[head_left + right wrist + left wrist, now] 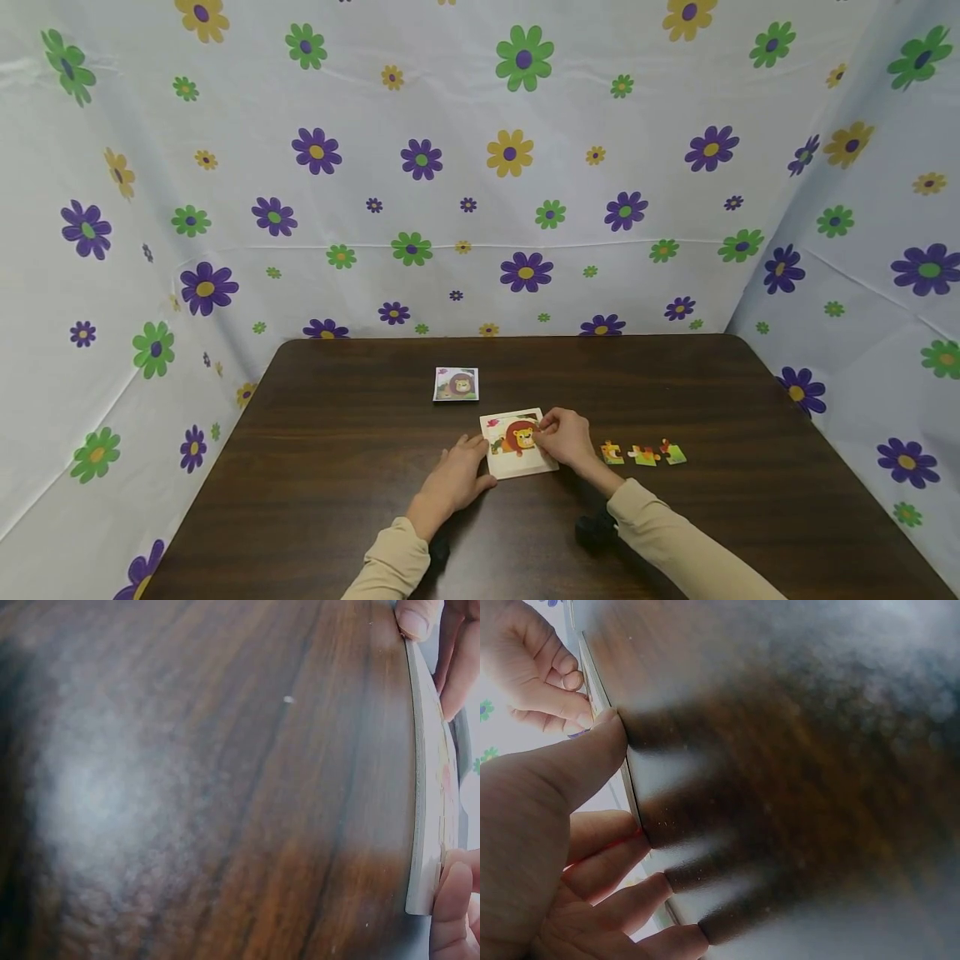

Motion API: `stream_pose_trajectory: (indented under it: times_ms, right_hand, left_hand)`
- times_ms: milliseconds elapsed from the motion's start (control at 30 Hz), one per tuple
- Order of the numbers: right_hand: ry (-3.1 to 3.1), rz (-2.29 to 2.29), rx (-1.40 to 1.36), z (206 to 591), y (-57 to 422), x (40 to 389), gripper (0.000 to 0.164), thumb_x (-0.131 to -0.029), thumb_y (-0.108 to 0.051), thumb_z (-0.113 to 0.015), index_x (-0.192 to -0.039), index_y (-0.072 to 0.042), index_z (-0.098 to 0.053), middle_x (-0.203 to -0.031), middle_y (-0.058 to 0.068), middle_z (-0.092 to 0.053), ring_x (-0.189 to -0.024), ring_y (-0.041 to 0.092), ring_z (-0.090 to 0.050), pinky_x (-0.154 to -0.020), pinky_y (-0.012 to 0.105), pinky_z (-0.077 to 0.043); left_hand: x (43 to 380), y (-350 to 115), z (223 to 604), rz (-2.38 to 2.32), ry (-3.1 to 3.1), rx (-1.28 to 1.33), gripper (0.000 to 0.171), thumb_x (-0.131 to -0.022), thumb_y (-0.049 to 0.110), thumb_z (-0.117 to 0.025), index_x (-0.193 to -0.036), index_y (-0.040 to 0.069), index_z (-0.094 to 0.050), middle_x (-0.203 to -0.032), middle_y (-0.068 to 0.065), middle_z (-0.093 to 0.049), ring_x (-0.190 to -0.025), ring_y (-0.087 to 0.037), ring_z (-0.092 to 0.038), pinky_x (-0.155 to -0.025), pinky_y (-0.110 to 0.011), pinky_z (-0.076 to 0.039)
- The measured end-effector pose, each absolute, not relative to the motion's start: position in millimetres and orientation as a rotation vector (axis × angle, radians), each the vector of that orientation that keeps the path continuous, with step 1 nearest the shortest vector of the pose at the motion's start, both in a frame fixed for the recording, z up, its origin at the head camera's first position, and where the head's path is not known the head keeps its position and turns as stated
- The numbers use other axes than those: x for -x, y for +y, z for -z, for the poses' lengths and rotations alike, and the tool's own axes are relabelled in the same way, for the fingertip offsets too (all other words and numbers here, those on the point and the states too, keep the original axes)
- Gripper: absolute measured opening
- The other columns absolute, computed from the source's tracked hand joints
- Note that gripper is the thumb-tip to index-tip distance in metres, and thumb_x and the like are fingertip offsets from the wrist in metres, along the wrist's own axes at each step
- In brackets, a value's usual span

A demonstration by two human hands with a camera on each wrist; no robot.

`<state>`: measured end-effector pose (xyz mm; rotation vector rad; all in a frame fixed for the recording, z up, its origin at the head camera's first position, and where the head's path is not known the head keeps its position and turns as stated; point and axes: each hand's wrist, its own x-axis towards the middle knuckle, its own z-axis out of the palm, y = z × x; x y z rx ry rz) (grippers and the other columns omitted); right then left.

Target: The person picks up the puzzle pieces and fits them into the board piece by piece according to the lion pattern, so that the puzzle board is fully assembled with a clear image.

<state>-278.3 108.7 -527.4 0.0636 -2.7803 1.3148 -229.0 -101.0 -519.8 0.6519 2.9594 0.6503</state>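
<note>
A square jigsaw board (521,465) lies on the table with a lion picture (517,437) partly filling it; its bottom strip is bare pale wood. My left hand (454,473) rests along the board's left side, fingers extended to its edge and thumb by the near corner. In the left wrist view, the left thumb (604,742) touches the board's edge. My right hand (566,437) is over the board's right side, its thumb and bent fingers pinching a puzzle piece that they mostly hide. The right fingers (454,900) meet at the board's surface in the right wrist view.
Three loose puzzle pieces, an orange one (612,452), a middle one (643,456) and a green-and-red one (673,452), lie right of the board. Behind it lies a lion picture card (456,385). Flowered cloth (457,167) hangs behind the dark wooden table (337,433).
</note>
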Motion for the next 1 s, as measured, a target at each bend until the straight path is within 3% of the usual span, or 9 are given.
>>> stream_pose_trajectory:
  times_ms: [300, 500, 633, 800, 900, 1000]
  right_hand:
    - [-2.801, -1.318, -0.069, 523.9, 107.7, 280.5, 0.018, -0.076, -0.008, -0.078, -0.076, -0.003, -0.061, -0.053, 0.001, -0.056, -0.041, 0.010, -0.052, -0.039, 0.022, -0.040]
    - [-2.766, -1.335, -0.253, 527.3, 113.5, 278.1, 0.012, -0.078, -0.009, -0.077, -0.081, -0.005, -0.066, -0.062, -0.003, -0.057, -0.048, 0.008, -0.050, -0.044, 0.022, -0.040]
    - [-2.713, -1.125, -0.569, 529.3, 123.0, 279.2, 0.007, -0.078, -0.009, -0.078, -0.081, -0.009, -0.072, -0.071, -0.003, -0.063, -0.060, 0.009, -0.053, -0.055, 0.026, -0.045]
    - [-2.690, -0.826, -0.934, 526.7, 133.5, 282.0, 0.012, -0.080, -0.008, -0.076, -0.092, -0.006, -0.076, -0.098, 0.007, -0.072, -0.091, 0.027, -0.063, -0.080, 0.045, -0.051]
    - [-2.749, -0.787, -1.009, 526.6, 135.3, 283.7, 0.019, -0.083, -0.009, -0.073, -0.102, -0.005, -0.075, -0.110, 0.011, -0.070, -0.107, 0.036, -0.060, -0.089, 0.052, -0.048]
    - [-2.774, -0.814, -1.022, 527.1, 135.1, 284.6, 0.020, -0.085, -0.009, -0.071, -0.104, -0.003, -0.074, -0.113, 0.013, -0.069, -0.111, 0.038, -0.059, -0.091, 0.054, -0.047]
  left_hand:
    - [229.6, -101.0, 517.3, -0.655, 2.965, -0.653, 0.051, -0.083, 0.026, -0.075, -0.123, -0.001, -0.059, -0.134, -0.018, -0.055, -0.126, -0.044, -0.046, -0.091, -0.066, -0.040]
    - [228.6, -101.8, 519.3, -0.645, 2.958, -0.643, 0.052, -0.083, 0.026, -0.075, -0.124, -0.001, -0.059, -0.133, -0.018, -0.055, -0.125, -0.044, -0.046, -0.091, -0.066, -0.040]
    - [227.4, -101.6, 519.1, -0.637, 2.955, -0.638, 0.052, -0.083, 0.026, -0.075, -0.125, -0.001, -0.059, -0.133, -0.017, -0.055, -0.126, -0.044, -0.046, -0.092, -0.066, -0.040]
    - [227.4, -99.9, 517.1, -0.630, 2.950, -0.633, 0.051, -0.084, 0.027, -0.075, -0.124, -0.001, -0.059, -0.134, -0.017, -0.055, -0.126, -0.043, -0.046, -0.092, -0.066, -0.040]
    - [227.3, -100.2, 517.4, -0.629, 2.947, -0.628, 0.051, -0.084, 0.026, -0.074, -0.124, -0.001, -0.059, -0.134, -0.017, -0.054, -0.126, -0.043, -0.046, -0.092, -0.066, -0.040]
    - [226.6, -101.4, 516.4, -0.653, 2.948, -0.639, 0.050, -0.084, 0.025, -0.074, -0.124, -0.002, -0.059, -0.134, -0.018, -0.054, -0.126, -0.044, -0.046, -0.092, -0.066, -0.039]
